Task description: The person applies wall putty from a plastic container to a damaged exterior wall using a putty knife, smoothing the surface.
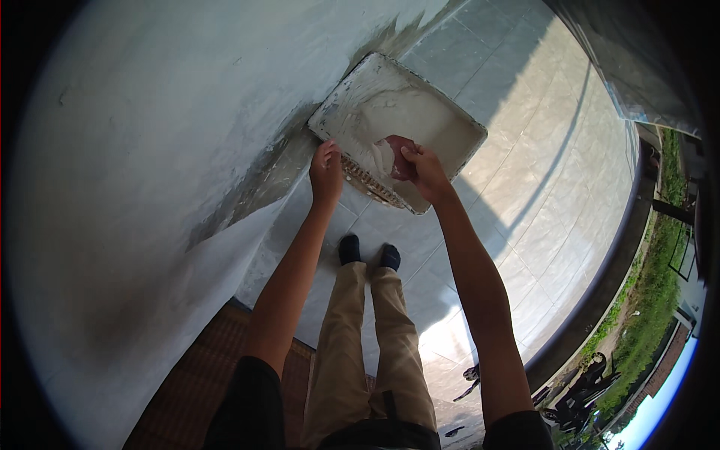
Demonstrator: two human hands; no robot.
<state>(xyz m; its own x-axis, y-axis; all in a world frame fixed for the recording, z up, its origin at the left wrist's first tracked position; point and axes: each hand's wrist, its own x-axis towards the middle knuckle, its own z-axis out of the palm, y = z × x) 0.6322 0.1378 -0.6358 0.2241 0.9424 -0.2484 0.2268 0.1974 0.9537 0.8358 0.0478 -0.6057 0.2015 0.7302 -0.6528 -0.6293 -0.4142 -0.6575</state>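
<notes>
A square, whitish, putty-smeared tray (461,116) sits on the tiled floor against the wall, with pale wet putty (409,109) spread inside it. My right hand (429,174) is closed on a flat reddish-brown scraper (403,154), held over the tray's near part. White putty coats the scraper's left side. At the tray's left corner, my left hand (325,176) has its fingers curled at the rim, seemingly gripping it; its fingertips are partly hidden. Along the near side, the tray's outside shows a rough brown, crusted band (371,181).
A smooth grey-white wall (172,112) rises on the left, with darker, rough patches low down. Grey floor tiles (547,165) are partly sunlit. My dark-covered feet (349,249) stand just short of the tray. A brown slatted surface (195,375) lies lower left; a motorbike (585,390) and grass are lower right.
</notes>
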